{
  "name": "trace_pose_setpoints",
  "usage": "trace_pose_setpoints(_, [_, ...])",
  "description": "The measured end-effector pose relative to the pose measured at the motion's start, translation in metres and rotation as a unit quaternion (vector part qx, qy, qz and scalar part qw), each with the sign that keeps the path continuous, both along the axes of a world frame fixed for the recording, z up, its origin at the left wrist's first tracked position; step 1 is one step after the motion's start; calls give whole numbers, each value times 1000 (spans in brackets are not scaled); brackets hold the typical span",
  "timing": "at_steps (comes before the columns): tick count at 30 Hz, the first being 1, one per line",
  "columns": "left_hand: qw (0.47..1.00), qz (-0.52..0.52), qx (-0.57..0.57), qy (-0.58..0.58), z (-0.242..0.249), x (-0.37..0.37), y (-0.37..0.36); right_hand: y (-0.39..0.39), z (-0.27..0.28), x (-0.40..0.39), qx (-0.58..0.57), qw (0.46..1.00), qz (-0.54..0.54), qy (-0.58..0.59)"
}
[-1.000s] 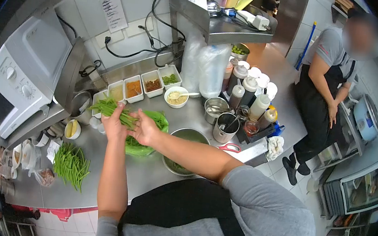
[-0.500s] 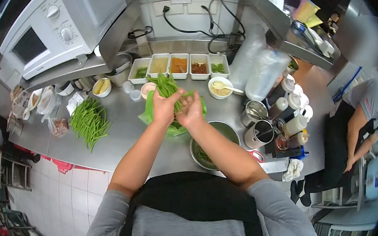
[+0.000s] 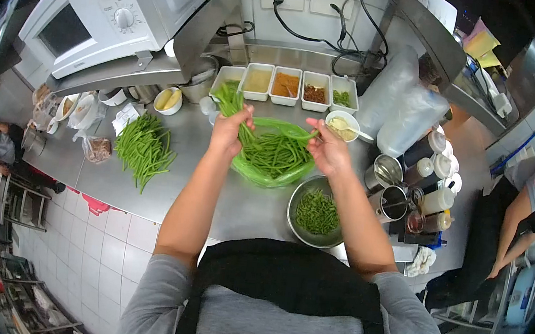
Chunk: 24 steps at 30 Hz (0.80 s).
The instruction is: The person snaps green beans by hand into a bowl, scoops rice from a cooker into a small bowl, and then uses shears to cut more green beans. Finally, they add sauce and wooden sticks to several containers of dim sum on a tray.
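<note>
Bean prep over the green bag

Loose beans (image 3: pixel 144 147) lie toward the counter's left edge; left hand (image 3: pixel 229 130) grips a bunch (image 3: pixel 230 100) above the bag (image 3: pixel 273 156); right hand (image 3: pixel 327 148) pinches one bean, bowl (image 3: pixel 317 212) at the front edge catches pieces.

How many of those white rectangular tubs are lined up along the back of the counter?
5, in a row below the wall sockets: leftmost tub behind the beans in the left hand, then pale-filled tub, orange-filled tub, brown-filled tub, green-filled tub. None seems hidden.
</note>
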<state>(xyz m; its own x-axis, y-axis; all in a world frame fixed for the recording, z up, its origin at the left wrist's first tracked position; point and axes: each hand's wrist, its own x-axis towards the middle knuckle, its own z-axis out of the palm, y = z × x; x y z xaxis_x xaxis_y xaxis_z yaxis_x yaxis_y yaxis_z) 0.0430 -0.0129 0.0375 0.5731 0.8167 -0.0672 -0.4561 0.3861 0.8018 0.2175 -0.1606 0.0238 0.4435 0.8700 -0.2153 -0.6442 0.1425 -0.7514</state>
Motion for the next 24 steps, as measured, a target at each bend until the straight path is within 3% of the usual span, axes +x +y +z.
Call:
trace_pose_setpoints(3, [968, -66, 167, 175, 5, -1, -25, -15, 8, 6, -27, 996, 55, -58])
trace_pose_setpoints(5, [943, -98, 266, 172, 16, 5, -55, -19, 13, -2, -35, 994, 67, -77])
trace_pose_setpoints(7, [900, -103, 369, 207, 18, 11, -77, -24, 11, -11, -12, 996, 40, -76])
trace_pose_setpoints(8, [859, -74, 411, 297, 21, 11, -85, -28, 10, -14, 0, 997, 25, -77])
trace_pose_setpoints(11, [883, -105, 370, 270, 22, 7, -93, -54, 26, -19, -23, 987, 6, -161])
trace_pose_setpoints(17, [919, -199, 279, 197, 29, 12, -136, -106, 21, -17, 14, 997, 9, -81])
trace_pose_setpoints(20, [933, -245, 190, 184, 19, 19, -142, -127, 20, -18, -4, 994, 2, -112])
trace_pose_setpoints(23, [933, -252, 173, 189, 17, 21, -147, -150, 12, -11, -48, 939, 24, -341])
trace_pose_setpoints(24, [926, -265, 178, 203, 17, 22, -150, -156, 16, -14, -121, 890, 15, -440])
